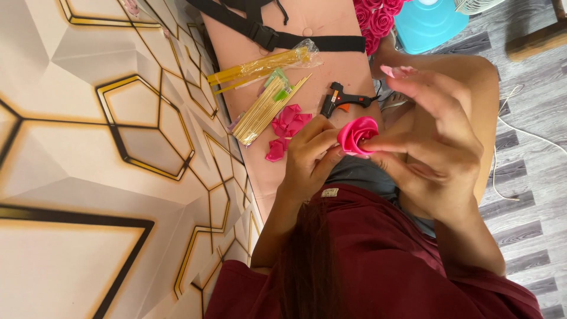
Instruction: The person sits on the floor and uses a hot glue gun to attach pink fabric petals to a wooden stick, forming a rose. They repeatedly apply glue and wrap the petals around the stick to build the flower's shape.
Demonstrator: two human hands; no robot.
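A pink ribbon rose (pixel 357 134) is held between both my hands above my lap. My left hand (pixel 310 155) grips it from below and the left, fingers curled around its base. My right hand (pixel 434 136) pinches its right side with thumb and fingers, the other fingers spread upward. Beside the left hand, loose pink folded petals (pixel 287 125) lie on a beige cushion (pixel 331 35). A black glue gun (pixel 341 97) with an orange tip rests just above the rose.
A bundle of wooden skewers (pixel 266 109) and a clear bag of yellow glue sticks (pixel 263 66) lie on the cushion. Finished pink roses (pixel 378 18) and a blue container (pixel 428 23) sit farther off. A patterned wall panel (pixel 106 153) fills the left.
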